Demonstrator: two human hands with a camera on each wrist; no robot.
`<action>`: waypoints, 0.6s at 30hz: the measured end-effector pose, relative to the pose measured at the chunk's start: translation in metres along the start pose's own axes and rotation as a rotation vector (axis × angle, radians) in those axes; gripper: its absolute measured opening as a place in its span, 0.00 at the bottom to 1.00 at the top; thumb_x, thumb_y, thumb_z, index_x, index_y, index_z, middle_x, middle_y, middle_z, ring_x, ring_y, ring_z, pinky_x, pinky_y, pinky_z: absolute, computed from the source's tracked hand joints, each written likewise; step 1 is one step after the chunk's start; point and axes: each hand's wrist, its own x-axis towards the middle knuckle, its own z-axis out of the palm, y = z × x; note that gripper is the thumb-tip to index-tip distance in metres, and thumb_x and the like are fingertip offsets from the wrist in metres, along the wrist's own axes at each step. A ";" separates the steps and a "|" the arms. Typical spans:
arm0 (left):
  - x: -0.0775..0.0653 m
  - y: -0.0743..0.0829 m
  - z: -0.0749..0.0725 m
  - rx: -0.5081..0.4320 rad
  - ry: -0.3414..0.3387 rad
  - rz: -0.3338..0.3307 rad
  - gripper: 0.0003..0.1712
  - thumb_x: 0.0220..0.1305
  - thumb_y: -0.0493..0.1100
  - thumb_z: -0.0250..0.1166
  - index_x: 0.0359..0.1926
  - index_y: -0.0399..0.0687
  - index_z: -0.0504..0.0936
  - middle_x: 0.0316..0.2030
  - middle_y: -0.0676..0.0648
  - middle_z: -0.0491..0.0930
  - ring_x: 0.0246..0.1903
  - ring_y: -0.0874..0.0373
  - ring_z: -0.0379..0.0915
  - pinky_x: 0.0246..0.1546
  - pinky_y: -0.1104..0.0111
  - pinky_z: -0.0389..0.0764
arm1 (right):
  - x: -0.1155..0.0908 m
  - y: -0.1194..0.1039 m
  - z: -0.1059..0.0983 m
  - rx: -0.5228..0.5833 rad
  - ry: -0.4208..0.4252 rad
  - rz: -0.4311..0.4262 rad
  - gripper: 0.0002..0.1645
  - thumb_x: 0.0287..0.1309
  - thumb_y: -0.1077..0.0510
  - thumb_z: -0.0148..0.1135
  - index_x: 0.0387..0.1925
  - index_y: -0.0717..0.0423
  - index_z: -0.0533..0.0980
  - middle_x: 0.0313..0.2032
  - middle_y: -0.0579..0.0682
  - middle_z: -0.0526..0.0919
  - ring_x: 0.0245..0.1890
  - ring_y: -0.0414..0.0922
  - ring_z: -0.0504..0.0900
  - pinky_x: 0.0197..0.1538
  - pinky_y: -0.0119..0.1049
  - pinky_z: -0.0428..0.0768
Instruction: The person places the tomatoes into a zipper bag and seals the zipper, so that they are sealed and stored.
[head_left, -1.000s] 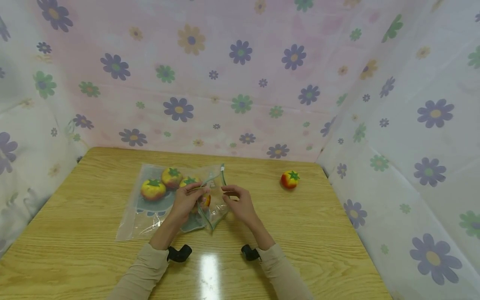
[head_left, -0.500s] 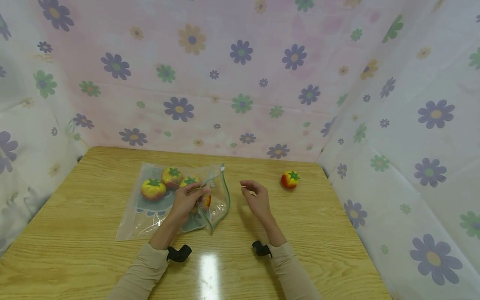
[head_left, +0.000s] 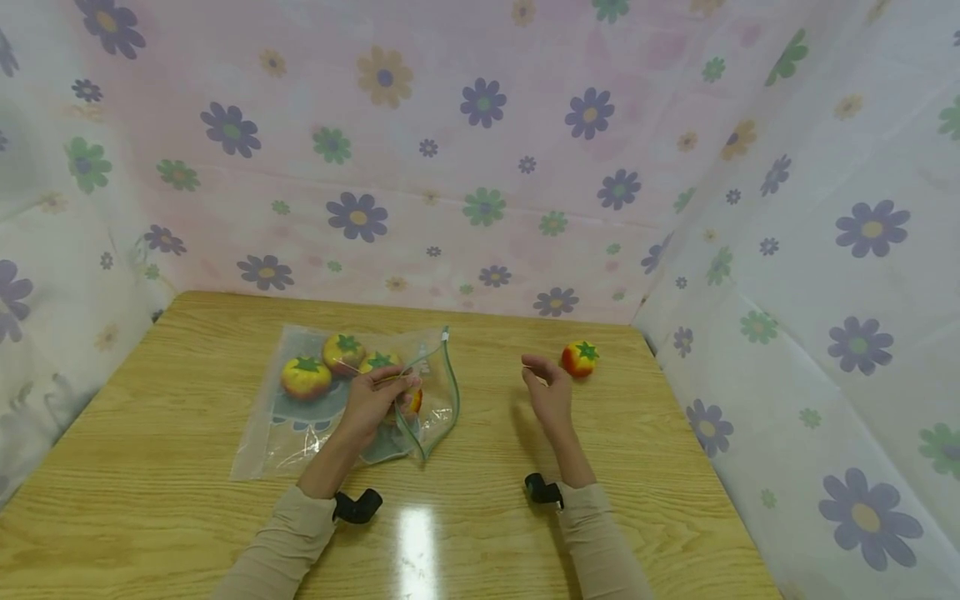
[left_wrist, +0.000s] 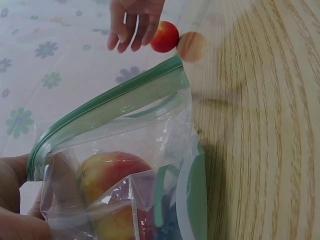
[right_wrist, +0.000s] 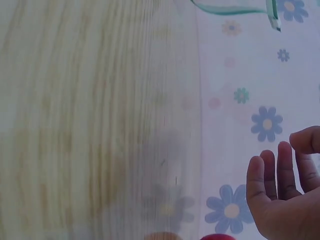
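Left hand (head_left: 370,406) pinching bag (head_left: 437,408), fruit (head_left: 415,402) inside partly hidden

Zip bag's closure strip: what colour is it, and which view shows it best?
The closure strip is green, seen best in the left wrist view.

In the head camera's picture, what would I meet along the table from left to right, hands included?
Left edge of the clear zip bag → leftmost bagged tomato-like fruit → left hand, pinching the bag → right side of the bag's green zip → right hand → loose tomato-like fruit.
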 end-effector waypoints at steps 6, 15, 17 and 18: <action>0.001 0.000 0.000 0.010 0.004 -0.006 0.24 0.71 0.33 0.63 0.64 0.27 0.74 0.35 0.54 0.89 0.21 0.68 0.80 0.23 0.76 0.81 | 0.007 0.007 -0.017 0.022 0.095 0.015 0.11 0.68 0.68 0.59 0.49 0.67 0.81 0.53 0.65 0.81 0.46 0.39 0.78 0.44 0.21 0.79; 0.001 -0.002 -0.001 0.032 0.005 -0.011 0.24 0.70 0.34 0.65 0.63 0.28 0.75 0.39 0.52 0.89 0.22 0.68 0.80 0.26 0.76 0.82 | 0.016 0.007 -0.037 0.067 0.247 0.015 0.17 0.65 0.73 0.59 0.54 0.76 0.76 0.54 0.69 0.77 0.43 0.43 0.74 0.42 0.22 0.74; 0.001 -0.002 -0.001 0.034 0.006 -0.010 0.24 0.70 0.34 0.65 0.63 0.28 0.75 0.41 0.52 0.89 0.22 0.68 0.81 0.27 0.76 0.83 | 0.018 0.008 -0.039 0.076 0.279 0.019 0.20 0.65 0.73 0.59 0.58 0.76 0.73 0.59 0.70 0.74 0.48 0.48 0.72 0.44 0.23 0.73; 0.001 -0.002 -0.001 0.035 0.005 -0.011 0.24 0.70 0.34 0.65 0.63 0.28 0.75 0.41 0.52 0.89 0.22 0.68 0.81 0.27 0.76 0.82 | 0.019 0.008 -0.040 0.079 0.299 0.028 0.22 0.65 0.73 0.59 0.60 0.75 0.72 0.62 0.69 0.72 0.51 0.51 0.70 0.46 0.23 0.71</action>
